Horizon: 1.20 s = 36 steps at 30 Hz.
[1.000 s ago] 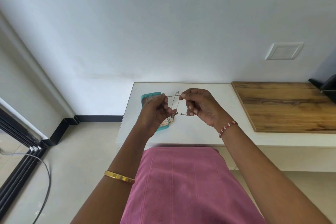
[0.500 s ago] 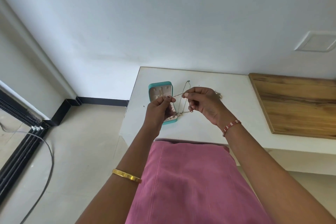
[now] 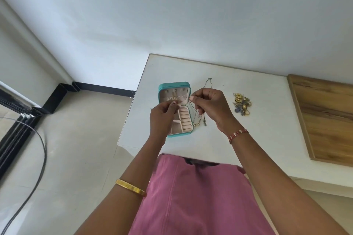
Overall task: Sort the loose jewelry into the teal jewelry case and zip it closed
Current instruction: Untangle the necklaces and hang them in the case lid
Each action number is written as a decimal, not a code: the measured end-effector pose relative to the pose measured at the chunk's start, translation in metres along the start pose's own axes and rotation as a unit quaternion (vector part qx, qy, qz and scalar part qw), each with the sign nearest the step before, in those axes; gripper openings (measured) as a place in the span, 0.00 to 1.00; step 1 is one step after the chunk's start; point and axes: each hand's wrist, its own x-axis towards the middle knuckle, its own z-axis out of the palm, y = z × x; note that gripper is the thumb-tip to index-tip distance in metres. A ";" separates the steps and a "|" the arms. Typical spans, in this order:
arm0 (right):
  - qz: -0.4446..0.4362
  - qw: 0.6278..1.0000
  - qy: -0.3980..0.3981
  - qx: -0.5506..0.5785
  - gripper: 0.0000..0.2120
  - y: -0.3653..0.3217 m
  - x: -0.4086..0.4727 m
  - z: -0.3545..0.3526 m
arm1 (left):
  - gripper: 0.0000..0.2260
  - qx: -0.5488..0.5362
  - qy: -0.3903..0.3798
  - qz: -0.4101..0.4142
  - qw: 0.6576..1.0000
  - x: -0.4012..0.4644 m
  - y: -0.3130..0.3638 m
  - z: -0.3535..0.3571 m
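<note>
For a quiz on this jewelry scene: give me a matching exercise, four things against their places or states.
Things:
1. case
2. jewelry pile
3. necklace
4. wooden board

Places or states:
A. pinched between both hands
B. lying open on the table
C. at the table's right end
D. loose on the table, right of the hands

Pairs: 1-B, 2-D, 3-A, 4-C. The left hand and right hand hold the necklace above the case.
</note>
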 end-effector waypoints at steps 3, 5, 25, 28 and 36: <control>0.001 1.000 -0.001 -0.029 0.05 0.008 0.016 0.004 | 0.06 0.038 0.078 0.040 0.995 0.018 -0.004 -0.003; 0.001 0.999 0.000 -0.037 0.07 0.014 0.026 0.007 | 0.05 0.051 0.122 0.075 0.988 0.027 -0.005 -0.005; -0.082 0.991 0.057 -0.091 0.02 0.026 0.069 0.036 | 0.08 0.090 0.023 0.126 0.988 0.083 -0.013 -0.004; -0.101 0.983 0.067 -0.140 0.02 0.027 0.074 0.037 | 0.08 0.083 0.029 0.127 0.988 0.087 -0.012 -0.003; -0.292 0.858 0.132 -0.401 0.04 0.042 0.083 0.041 | 0.08 0.082 0.041 0.127 0.988 0.091 -0.015 -0.004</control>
